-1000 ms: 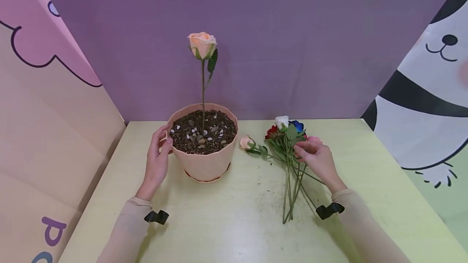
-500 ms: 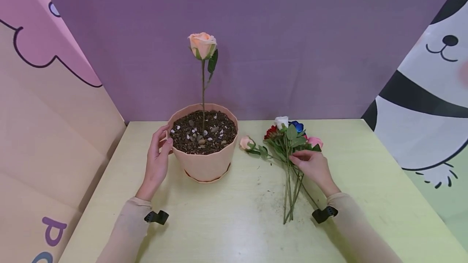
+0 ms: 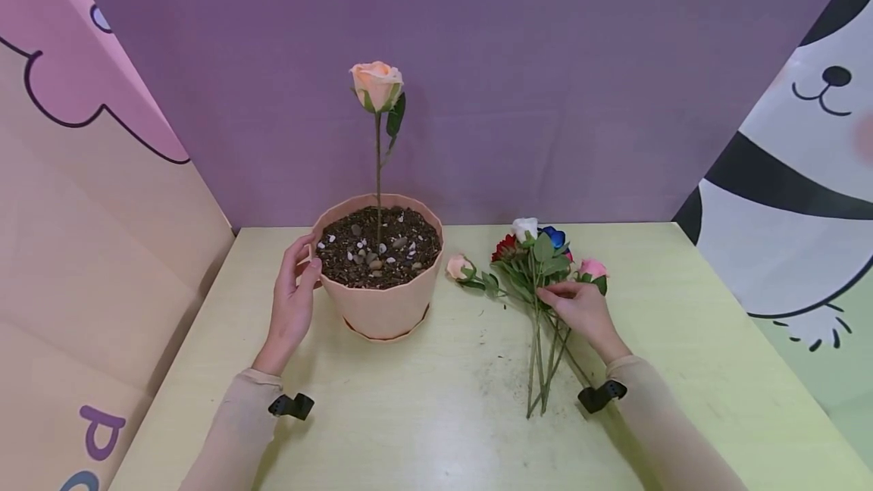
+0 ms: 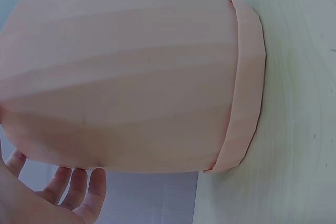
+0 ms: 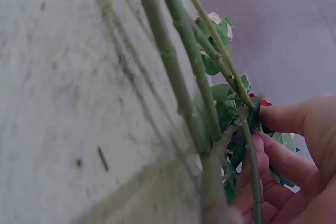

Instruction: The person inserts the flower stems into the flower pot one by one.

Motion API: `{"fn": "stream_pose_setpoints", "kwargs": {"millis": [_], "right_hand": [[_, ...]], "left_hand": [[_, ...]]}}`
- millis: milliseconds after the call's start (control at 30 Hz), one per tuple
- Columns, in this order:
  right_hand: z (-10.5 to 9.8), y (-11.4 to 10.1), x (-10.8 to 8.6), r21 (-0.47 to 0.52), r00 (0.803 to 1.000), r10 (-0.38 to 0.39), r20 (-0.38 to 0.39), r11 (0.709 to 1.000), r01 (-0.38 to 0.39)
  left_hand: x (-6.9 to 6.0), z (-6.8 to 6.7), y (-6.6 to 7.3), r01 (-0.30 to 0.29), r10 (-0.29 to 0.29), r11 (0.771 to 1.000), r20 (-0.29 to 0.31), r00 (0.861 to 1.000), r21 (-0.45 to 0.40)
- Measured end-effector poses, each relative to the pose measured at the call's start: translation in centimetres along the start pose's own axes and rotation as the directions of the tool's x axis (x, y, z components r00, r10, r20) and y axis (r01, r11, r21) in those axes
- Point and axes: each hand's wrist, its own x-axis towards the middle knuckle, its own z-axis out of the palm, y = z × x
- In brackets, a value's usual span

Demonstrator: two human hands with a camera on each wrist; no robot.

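Note:
In the head view a pink pot of dark soil and pebbles holds one upright peach rose. My left hand rests against the pot's left side near the rim; the left wrist view has its fingertips touching the pot wall. To the pot's right lies a bunch of loose flowers: white, red, blue and pink. My right hand pinches a flower stem among the green leaves; fingers partly hide which flower it belongs to. The right wrist view has thumb and fingers meeting around the leafy stem.
A second peach rose lies between pot and bunch, its stem crossing under the others. Long stems reach toward the table's front. Dark crumbs dot the pale table. A purple backdrop stands behind, with printed side panels.
My right hand has shifted left and slightly down within the bunch. The pink flower has moved a little right and now shows fully. My left hand and the pot have stayed put.

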Motion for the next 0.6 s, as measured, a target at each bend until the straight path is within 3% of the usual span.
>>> {"fn": "stream_pose_setpoints", "kwargs": {"millis": [600], "right_hand": [[-0.75, -0.23, 0.05, 0.177, 0.998, 0.067, -0.016, 0.982, -0.063]], "left_hand": [[0.07, 0.05, -0.10, 0.004, -0.004, 1.000, -0.004, 1.000, -0.004]]}}
